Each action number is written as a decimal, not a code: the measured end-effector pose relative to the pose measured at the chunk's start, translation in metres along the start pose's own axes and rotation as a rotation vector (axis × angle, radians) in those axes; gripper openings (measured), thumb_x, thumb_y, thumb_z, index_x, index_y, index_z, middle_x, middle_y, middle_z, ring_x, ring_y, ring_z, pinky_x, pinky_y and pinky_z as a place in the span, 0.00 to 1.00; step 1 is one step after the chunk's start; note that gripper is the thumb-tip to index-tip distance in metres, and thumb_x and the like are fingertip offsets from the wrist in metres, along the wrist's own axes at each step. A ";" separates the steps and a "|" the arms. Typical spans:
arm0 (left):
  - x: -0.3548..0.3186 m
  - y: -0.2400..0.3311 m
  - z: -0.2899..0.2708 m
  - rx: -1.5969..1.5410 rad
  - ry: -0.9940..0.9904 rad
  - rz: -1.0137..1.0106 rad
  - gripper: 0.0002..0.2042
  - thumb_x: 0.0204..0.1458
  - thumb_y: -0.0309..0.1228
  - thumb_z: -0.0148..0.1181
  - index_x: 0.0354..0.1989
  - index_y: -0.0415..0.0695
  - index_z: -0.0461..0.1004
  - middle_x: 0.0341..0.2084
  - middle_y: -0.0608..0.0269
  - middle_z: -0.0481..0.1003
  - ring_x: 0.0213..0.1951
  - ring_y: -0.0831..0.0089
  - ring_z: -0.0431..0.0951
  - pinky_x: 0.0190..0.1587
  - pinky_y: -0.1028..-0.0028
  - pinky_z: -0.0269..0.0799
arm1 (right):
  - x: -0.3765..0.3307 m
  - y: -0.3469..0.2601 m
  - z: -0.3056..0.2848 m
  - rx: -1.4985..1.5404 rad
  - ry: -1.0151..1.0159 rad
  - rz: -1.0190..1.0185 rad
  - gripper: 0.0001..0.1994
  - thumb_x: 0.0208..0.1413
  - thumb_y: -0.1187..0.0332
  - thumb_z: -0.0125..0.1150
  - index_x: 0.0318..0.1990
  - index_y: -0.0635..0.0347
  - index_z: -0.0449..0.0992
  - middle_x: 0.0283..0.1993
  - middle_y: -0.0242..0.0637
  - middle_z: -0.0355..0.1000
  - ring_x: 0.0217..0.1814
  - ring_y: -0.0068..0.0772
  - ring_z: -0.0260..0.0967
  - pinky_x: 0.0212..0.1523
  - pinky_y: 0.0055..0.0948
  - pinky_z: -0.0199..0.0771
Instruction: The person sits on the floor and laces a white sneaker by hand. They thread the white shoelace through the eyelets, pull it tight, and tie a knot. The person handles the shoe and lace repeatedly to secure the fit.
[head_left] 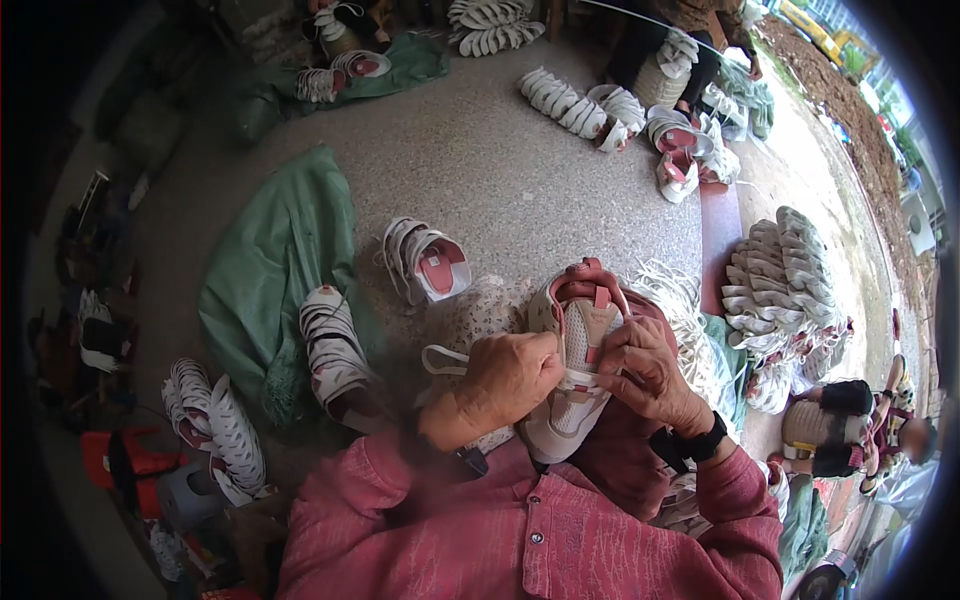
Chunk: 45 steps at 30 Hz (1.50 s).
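Note:
A beige and white sneaker (pixel 592 325) with a dark pink lining rests on my lap, its toe pointing toward me. My left hand (pixel 512 375) is closed at the shoe's left side, gripping a white shoelace (pixel 440 350) that loops out past the wrist. On the other side, my right hand (pixel 652 372) pinches the lace between thumb and fingers over the eyelet row. A strip of lace crosses the tongue between both hands. The fingertips of the left hand are partly hidden.
Stacked white uppers (pixel 335 350) lie by a green cloth (pixel 285 260) at left. Ahead are more nested shoes (pixel 425 262) on the speckled floor. A bundle of white laces (pixel 680 310) and a pile of shoe parts (pixel 780 275) sit at right. Other people (pixel 885 430) sit nearby.

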<state>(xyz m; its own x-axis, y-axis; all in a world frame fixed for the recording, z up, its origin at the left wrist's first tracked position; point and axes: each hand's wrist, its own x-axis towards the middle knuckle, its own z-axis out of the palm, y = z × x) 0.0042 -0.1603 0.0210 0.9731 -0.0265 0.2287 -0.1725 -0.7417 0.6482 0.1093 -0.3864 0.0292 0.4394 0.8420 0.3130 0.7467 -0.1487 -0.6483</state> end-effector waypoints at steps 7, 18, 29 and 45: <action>0.032 -0.019 -0.036 0.026 -0.145 0.467 0.17 0.42 0.24 0.66 0.42 0.42 0.70 0.48 0.56 0.67 0.43 0.55 0.77 0.43 0.62 0.74 | 0.014 -0.011 -0.010 -0.053 -0.021 -0.006 0.07 0.48 0.69 0.70 0.35 0.55 0.80 0.41 0.30 0.72 0.47 0.36 0.69 0.55 0.42 0.62; 0.054 -0.032 -0.043 -0.292 -0.513 0.352 0.13 0.44 0.22 0.69 0.34 0.42 0.70 0.35 0.62 0.67 0.39 0.63 0.76 0.40 0.66 0.72 | 0.040 -0.025 0.013 0.145 -0.124 0.199 0.07 0.53 0.74 0.67 0.39 0.56 0.78 0.40 0.38 0.70 0.45 0.44 0.73 0.46 0.36 0.73; 0.041 -0.041 -0.028 -0.434 -0.408 0.311 0.17 0.40 0.29 0.77 0.25 0.42 0.69 0.35 0.65 0.68 0.40 0.68 0.72 0.45 0.70 0.68 | 0.046 -0.008 0.024 -0.138 -0.164 -0.020 0.06 0.54 0.69 0.64 0.40 0.52 0.79 0.37 0.35 0.69 0.44 0.39 0.72 0.48 0.35 0.70; 0.040 -0.041 -0.024 -0.409 -0.389 0.288 0.17 0.39 0.31 0.79 0.25 0.44 0.71 0.31 0.67 0.68 0.39 0.69 0.71 0.44 0.71 0.68 | 0.040 -0.001 0.032 0.021 -0.047 -0.031 0.04 0.48 0.67 0.66 0.33 0.50 0.80 0.38 0.32 0.70 0.46 0.39 0.72 0.45 0.36 0.73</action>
<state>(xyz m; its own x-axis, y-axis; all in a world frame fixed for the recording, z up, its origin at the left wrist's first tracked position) 0.0467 -0.1147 0.0216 0.8502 -0.4852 0.2042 -0.4048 -0.3546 0.8428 0.1102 -0.3361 0.0200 0.3920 0.8696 0.3002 0.7487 -0.1120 -0.6534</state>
